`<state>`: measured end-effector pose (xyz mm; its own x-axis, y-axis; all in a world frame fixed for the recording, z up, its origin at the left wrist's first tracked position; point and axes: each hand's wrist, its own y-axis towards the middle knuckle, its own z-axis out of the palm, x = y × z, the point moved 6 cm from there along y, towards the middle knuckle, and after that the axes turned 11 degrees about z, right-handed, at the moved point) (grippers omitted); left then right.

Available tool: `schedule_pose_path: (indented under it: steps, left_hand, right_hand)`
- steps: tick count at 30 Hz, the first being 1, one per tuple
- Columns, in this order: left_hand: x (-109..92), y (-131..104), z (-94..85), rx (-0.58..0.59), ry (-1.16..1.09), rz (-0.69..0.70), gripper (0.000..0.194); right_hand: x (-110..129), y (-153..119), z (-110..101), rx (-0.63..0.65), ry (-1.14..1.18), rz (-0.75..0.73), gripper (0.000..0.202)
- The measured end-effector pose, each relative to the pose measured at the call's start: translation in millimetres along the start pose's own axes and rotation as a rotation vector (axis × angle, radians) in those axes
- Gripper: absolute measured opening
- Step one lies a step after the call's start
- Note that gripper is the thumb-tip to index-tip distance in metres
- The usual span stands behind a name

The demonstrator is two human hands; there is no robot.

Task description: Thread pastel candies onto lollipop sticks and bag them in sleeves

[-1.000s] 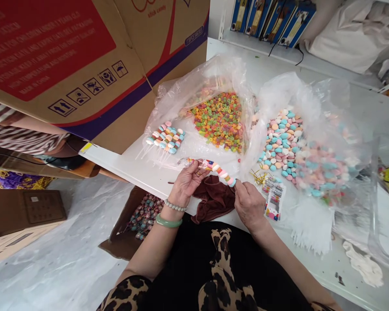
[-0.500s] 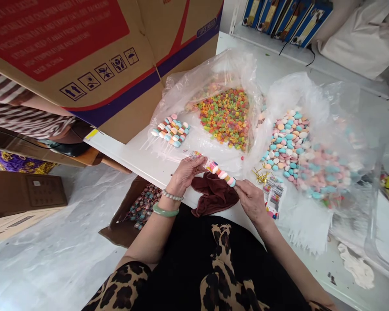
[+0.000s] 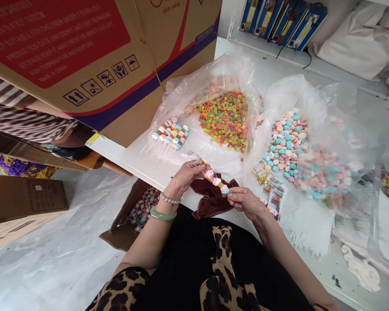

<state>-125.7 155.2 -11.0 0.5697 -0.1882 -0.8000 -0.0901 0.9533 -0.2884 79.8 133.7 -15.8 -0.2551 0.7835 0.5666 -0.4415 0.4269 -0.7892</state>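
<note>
My left hand (image 3: 185, 175) is pinching the printed wrapper (image 3: 210, 174) and my right hand (image 3: 244, 201) is gripping the candy stick (image 3: 221, 185) by its blue end, seemingly steadying it between them, above the brown cloth (image 3: 209, 203); other candy skewers (image 3: 171, 133) are lying beyond, probably for easy reach.

Carton (image 3: 116, 60) barrier beyond left hand (image 3: 185, 176)

Marbled grey floor (image 3: 71, 255) shows beside a white table (image 3: 126, 156) backed by a shelf (image 3: 326, 68).

Candy bags (image 3: 225, 119) on white table (image 3: 340, 270)
</note>
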Motion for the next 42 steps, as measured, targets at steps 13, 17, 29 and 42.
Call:
schedule_pose_path:
  steps: [13, 17, 29, 42]
  left_hand:
    - [23.7, 0.2, 8.7, -0.099, -0.095, -0.019, 0.035]
    - [35.1, -3.7, 14.2, -0.213, -0.148, 0.035, 0.034]
    - [34.6, -9.3, 17.1, -0.314, -0.144, 0.172, 0.028]
    - [31.7, -3.5, 11.6, -0.209, -0.113, 0.089, 0.029]
  right_hand:
    - [21.0, -7.1, 6.5, -0.559, -0.787, -0.624, 0.024]
    - [23.6, -16.2, 16.8, -0.814, -1.111, -0.801, 0.029]
    - [21.8, -18.0, 26.0, -0.998, -1.344, -0.890, 0.025]
    - [18.9, -3.1, 3.9, -0.599, -0.756, -0.660, 0.021]
